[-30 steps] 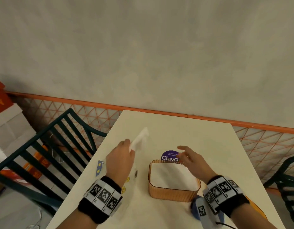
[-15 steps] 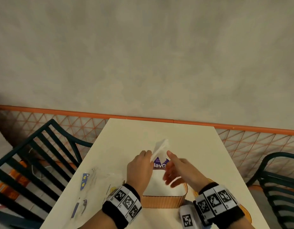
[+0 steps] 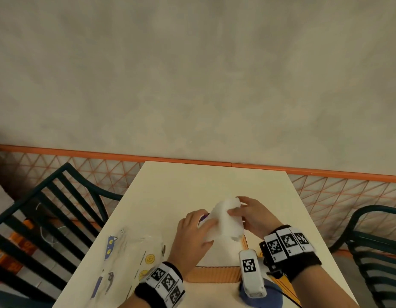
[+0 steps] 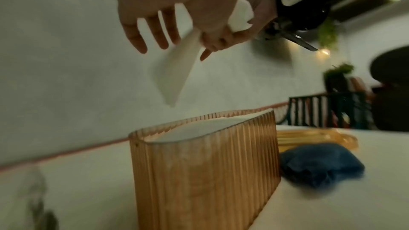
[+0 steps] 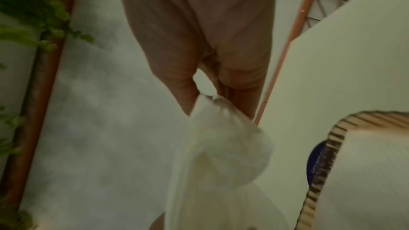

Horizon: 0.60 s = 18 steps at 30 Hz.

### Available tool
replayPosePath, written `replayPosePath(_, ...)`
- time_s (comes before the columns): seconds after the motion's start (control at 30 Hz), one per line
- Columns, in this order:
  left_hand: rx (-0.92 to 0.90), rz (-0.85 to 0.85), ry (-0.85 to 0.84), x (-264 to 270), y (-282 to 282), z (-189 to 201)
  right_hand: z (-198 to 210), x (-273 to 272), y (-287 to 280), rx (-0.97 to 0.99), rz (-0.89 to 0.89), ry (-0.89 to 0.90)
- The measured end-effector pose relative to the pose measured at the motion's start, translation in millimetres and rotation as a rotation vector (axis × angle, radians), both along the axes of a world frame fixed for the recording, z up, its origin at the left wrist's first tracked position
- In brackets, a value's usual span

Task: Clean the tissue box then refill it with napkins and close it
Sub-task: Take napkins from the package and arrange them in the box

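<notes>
Box (image 3: 215, 275): ribbed orange, open-topped, on table (image 3: 192, 185), white stack inside.
Napkin (image 3: 226, 221): held above box, between both hands.
Left hand (image 3: 192, 236): thumb and forefinger pinch napkin, other fingers straight.
Right hand (image 3: 252, 216): fingers grasp napkin.
Cloth (image 4: 321, 165): blue, just right of box.

My left hand (image 4: 177, 6) and right hand (image 4: 247, 29) pinch a white napkin (image 4: 177, 69) above the ribbed amber tissue box (image 4: 205, 172); a blue cloth (image 4: 321, 165) lies beside it.
</notes>
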State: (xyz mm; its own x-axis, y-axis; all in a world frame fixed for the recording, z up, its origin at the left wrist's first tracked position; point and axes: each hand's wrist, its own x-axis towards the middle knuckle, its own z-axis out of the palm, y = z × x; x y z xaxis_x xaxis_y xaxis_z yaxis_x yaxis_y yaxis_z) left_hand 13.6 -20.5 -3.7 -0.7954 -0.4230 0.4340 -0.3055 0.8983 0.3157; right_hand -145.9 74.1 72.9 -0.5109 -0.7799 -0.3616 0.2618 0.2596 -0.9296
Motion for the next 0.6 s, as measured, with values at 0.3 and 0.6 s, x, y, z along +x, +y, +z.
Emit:
replayPosePath(0.3,2.196,-0.033,0.653,17,-22,-12,21,1,-8,-0.07,0.257,0.141)
replayPosePath(0.6,1.895,0.042,0.512,9,-30,-8,2,-15,-3,0.007,0.251,0.223)
